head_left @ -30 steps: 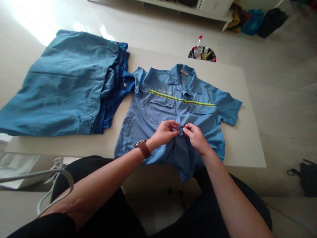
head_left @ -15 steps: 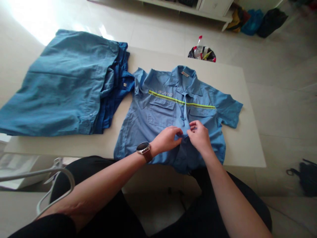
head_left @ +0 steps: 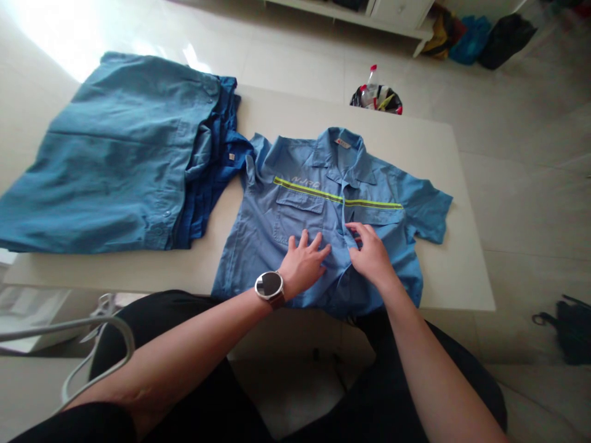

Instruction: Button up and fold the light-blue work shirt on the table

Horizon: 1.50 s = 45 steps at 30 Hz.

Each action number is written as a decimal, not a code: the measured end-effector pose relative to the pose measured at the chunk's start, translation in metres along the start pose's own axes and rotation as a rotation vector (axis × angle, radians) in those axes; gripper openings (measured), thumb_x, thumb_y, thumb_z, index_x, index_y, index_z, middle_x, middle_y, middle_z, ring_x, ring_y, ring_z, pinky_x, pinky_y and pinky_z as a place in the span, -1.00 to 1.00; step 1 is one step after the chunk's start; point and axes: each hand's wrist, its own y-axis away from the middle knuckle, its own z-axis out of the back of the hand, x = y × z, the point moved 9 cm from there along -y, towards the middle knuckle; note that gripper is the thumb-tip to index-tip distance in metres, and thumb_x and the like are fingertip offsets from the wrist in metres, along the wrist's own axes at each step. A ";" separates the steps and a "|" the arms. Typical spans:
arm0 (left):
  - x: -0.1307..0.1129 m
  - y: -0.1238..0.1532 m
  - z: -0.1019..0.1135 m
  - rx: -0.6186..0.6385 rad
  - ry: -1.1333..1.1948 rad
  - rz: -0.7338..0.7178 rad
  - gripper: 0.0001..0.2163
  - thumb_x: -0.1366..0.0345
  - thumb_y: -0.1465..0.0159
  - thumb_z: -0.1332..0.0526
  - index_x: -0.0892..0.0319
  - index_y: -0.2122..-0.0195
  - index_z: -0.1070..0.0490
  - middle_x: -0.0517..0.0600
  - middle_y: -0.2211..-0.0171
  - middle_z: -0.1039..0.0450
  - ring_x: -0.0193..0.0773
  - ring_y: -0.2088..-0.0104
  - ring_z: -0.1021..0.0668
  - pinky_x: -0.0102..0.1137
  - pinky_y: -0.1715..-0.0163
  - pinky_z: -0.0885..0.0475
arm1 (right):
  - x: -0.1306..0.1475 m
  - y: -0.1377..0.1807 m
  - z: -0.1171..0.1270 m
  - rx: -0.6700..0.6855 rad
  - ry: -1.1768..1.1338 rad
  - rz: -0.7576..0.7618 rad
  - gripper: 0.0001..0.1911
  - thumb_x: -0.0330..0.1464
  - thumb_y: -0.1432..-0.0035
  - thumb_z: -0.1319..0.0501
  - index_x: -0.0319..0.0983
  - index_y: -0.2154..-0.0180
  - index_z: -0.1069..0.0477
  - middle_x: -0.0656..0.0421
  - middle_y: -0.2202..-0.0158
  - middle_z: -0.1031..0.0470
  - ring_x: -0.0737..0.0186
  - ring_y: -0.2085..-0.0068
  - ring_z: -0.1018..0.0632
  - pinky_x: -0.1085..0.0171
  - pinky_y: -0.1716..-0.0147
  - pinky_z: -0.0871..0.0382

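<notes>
A light blue short-sleeved work shirt (head_left: 295, 212) lies front side up across the table, its collar pointing away from me. A yellow-green and grey stripe runs over its chest, with a flapped pocket below. My left hand (head_left: 305, 261), a watch (head_left: 269, 285) on its wrist, rests on the shirt front with fingers spread and nothing held. At the button placket, my right hand (head_left: 369, 249) pinches the shirt's front edge between thumb and fingers. Whether a button is under those fingertips cannot be seen.
To the left, a pile of folded blue garments (head_left: 115, 147) covers that end of the white table (head_left: 415, 138). Past the far edge stands a bin (head_left: 378, 98) with bottles in it. A grey cable (head_left: 124, 332) loops at lower left, near my left forearm.
My left hand has let go of the placket, shifted left and flattened with fingers spread on the shirt. My right hand stays at the placket. The shirt's collar has slid slightly toward me.
</notes>
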 end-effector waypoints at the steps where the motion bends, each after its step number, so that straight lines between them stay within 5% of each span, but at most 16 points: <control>1: -0.004 0.002 0.001 0.005 -0.026 -0.012 -0.56 0.29 -0.29 -0.29 0.04 -0.21 -0.45 0.24 -0.37 -0.24 0.42 -0.35 -0.20 0.33 -0.27 -0.02 | 0.002 0.000 -0.001 0.010 0.001 0.008 -0.33 -0.60 0.07 -0.11 -0.10 -0.10 -0.45 0.06 0.00 -0.48 0.10 0.15 -0.57 0.16 0.12 -0.51; 7: -0.011 0.006 0.006 -0.031 -0.174 0.002 -0.66 0.22 -0.37 -0.19 0.09 -0.15 -0.45 0.19 -0.11 -0.46 0.24 -0.14 -0.41 0.25 -0.20 -0.18 | 0.014 0.004 -0.015 0.156 0.088 0.026 -0.43 -0.55 -0.20 -0.03 -0.07 -0.15 -0.48 0.04 -0.07 -0.43 0.11 0.08 -0.58 0.16 0.03 -0.49; 12: -0.005 0.001 -0.004 -0.067 -0.174 -0.027 -0.49 0.29 -0.37 -0.14 0.06 -0.36 -0.25 0.13 -0.37 -0.27 0.13 -0.35 -0.27 0.17 -0.32 -0.12 | 0.017 0.007 -0.023 0.240 0.161 0.037 -0.60 -0.37 -0.37 -0.03 -0.12 -0.12 -0.50 0.00 -0.07 -0.42 0.05 0.04 -0.58 0.12 0.00 -0.46; 15: -0.005 -0.003 -0.011 -0.045 -0.159 -0.087 -0.49 0.32 -0.37 -0.12 0.09 -0.36 -0.23 0.07 -0.45 -0.14 0.03 -0.45 -0.15 0.13 -0.40 -0.02 | 0.014 0.006 -0.021 0.237 0.168 0.010 -0.69 -0.31 -0.32 -0.15 -0.17 -0.04 -0.48 0.03 0.04 -0.48 0.07 0.13 -0.57 0.15 0.09 -0.45; 18: -0.005 -0.004 -0.010 -0.056 -0.161 -0.089 -0.54 0.33 -0.38 -0.11 0.10 -0.31 -0.28 0.10 -0.41 -0.22 0.03 -0.42 -0.20 0.16 -0.38 -0.03 | 0.009 0.005 -0.016 0.210 0.164 -0.028 -0.73 -0.42 -0.19 -0.19 -0.17 0.05 -0.46 0.09 0.15 -0.54 0.10 0.20 -0.56 0.20 0.16 -0.42; 24: -0.012 -0.004 -0.002 -0.113 -0.201 -0.083 -0.70 0.31 -0.39 -0.13 0.13 -0.13 -0.41 0.16 -0.21 -0.43 0.06 -0.23 -0.39 0.14 -0.26 -0.16 | 0.011 0.005 -0.011 0.210 0.163 -0.006 -0.46 -0.56 -0.09 -0.12 -0.12 -0.09 -0.47 0.10 0.09 -0.60 0.07 0.14 -0.58 0.20 0.13 -0.40; 34: -0.010 -0.007 -0.006 -0.128 -0.211 -0.094 -0.60 0.33 -0.37 -0.14 0.16 -0.23 -0.36 0.18 -0.11 -0.46 0.06 -0.15 -0.39 0.07 -0.17 -0.18 | 0.009 0.011 -0.028 0.297 0.326 -0.079 -0.76 -0.35 -0.32 -0.18 -0.13 0.01 -0.52 0.06 0.03 -0.53 0.05 0.10 -0.59 0.19 0.18 -0.40; 45: -0.009 -0.006 -0.003 -0.126 -0.185 -0.080 -0.61 0.34 -0.35 -0.17 0.07 -0.21 -0.37 0.13 -0.10 -0.45 0.06 -0.15 -0.38 0.05 -0.14 -0.18 | 0.010 0.007 -0.035 0.290 0.330 -0.069 -0.93 -0.41 -0.32 -0.17 -0.18 0.21 -0.42 0.10 0.13 -0.49 0.11 0.17 -0.56 0.22 0.23 -0.31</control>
